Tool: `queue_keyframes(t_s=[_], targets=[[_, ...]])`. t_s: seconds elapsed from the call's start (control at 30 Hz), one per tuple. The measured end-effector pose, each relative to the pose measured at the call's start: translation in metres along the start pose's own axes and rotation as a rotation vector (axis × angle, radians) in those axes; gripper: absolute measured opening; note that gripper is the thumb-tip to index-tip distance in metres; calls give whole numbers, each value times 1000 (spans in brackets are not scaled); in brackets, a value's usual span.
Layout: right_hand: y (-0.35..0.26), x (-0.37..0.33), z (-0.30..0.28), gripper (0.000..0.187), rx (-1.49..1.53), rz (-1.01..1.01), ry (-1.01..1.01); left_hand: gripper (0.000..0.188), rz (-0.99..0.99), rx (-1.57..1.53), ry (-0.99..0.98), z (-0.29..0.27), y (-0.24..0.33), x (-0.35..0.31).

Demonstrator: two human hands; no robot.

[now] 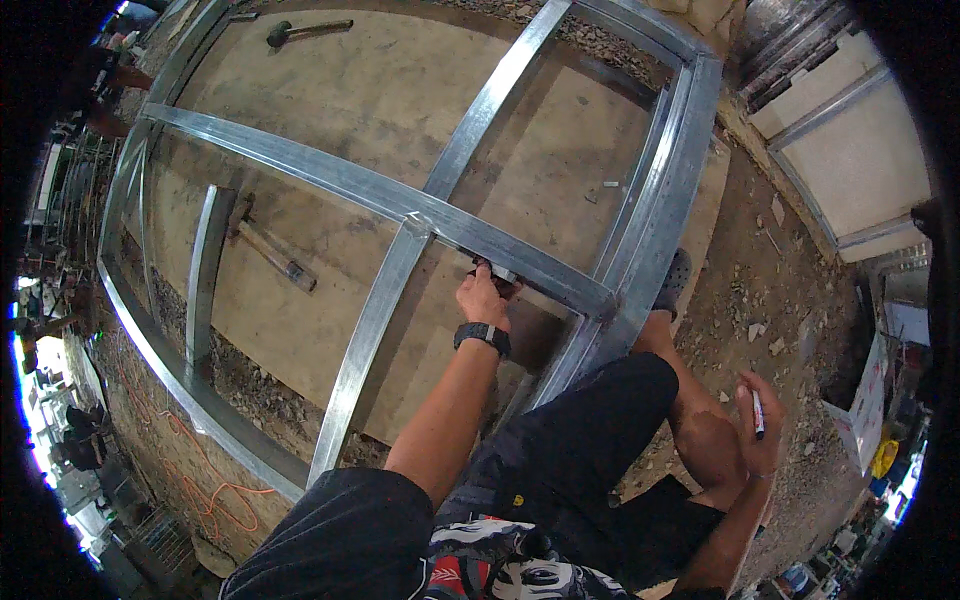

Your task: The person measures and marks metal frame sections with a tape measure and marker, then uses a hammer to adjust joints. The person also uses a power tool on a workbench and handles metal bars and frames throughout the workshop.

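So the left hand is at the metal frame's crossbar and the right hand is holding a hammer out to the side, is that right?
Not quite. In the head view the right hand holds a marker pen, not a hammer. The two hammers lie untouched on the board under the metal frame. The left hand is at the crossbar, as you said.

Small object under left hand (483,297) fingers, mostly hidden.

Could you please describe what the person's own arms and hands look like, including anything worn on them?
Both forearms are bare, with no sleeves or gloves in view. The left hand has a black wristband with a dark, watch-like face strapped around the wrist. The right hand wears only what looks like a thin band at the wrist.
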State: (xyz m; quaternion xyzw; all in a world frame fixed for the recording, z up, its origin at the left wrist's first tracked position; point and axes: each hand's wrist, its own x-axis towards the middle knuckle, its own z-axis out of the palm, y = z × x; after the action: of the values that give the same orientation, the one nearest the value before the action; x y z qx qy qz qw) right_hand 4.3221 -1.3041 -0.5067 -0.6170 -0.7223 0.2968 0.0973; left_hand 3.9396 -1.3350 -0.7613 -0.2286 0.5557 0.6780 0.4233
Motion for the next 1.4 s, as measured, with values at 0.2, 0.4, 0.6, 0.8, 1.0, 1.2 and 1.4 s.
queue_keyframes(t_s=[0.2,0.4,0.6,0.8,1.0,1.2,1.4], targets=[[3,-4,5,25,-38,-107,62,22,2,53,-44,1,7,-7],[0,-1,3,26,11,-67,4,24,-44,2,-38,-8,1,5],[2,-2,4,26,46,-55,11,23,-21,-23,8,-3,-2,8],[6,-4,6,27,32,-54,31,19,10,-28,35,-10,-7,19],[11,-7,5,27,-42,-13,58,17,39,124,101,1,-3,9],[15,-9,5,26,36,-62,67,15,21,123,94,-2,-15,23],[10,-2,10,24,-46,-100,34,14,128,374,18,-43,-30,86]])
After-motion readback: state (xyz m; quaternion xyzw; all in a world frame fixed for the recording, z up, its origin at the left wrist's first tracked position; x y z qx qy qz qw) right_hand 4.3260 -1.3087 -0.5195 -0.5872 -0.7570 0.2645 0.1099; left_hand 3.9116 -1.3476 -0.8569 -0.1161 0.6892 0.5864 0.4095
